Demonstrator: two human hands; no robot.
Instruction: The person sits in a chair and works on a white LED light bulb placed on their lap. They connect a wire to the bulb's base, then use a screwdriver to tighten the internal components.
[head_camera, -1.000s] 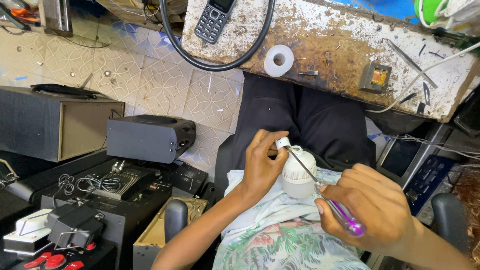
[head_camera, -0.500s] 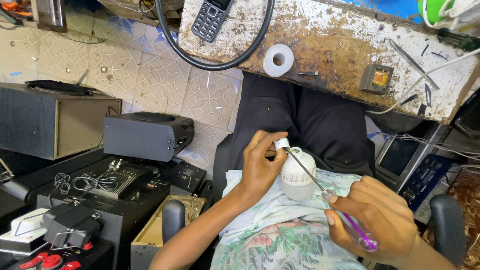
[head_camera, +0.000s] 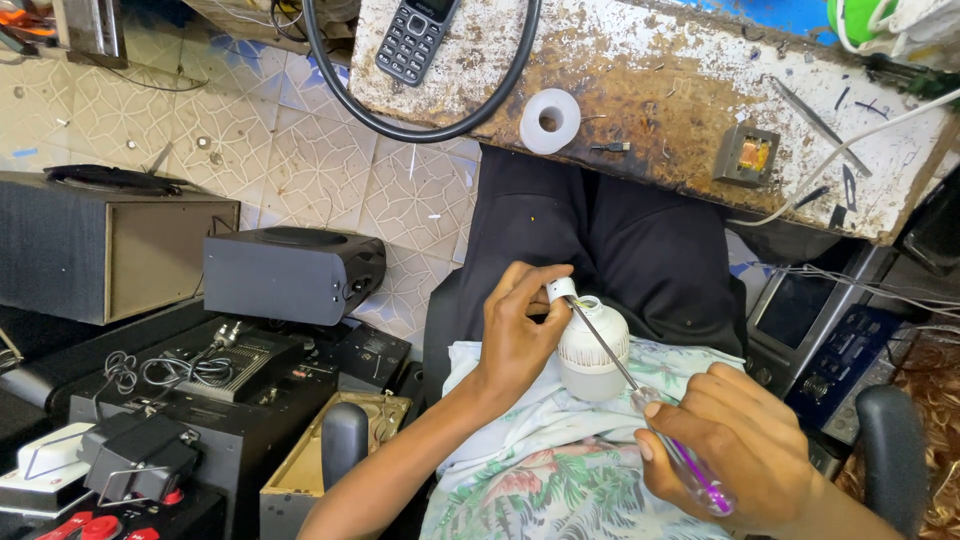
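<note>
While the right hand closes around the clear purple handle of a thin metal-shafted screwdriver, its tip meets the narrow base end of a white ribbed plastic lamp bulb. That bulb lies over the lap, gripped by the left hand just beside its base. Farther off, a worn, rust-stained white workbench carries a white tape roll and a dark keypad phone.

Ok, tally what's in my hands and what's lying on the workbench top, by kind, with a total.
White plastic light bulb, left hand: 1
Purple-handled screwdriver, right hand: 1
Dark keypad phone: 1
White tape roll: 1
Small square transformer: 1
Black cable loop: 1
Total: 6
</note>
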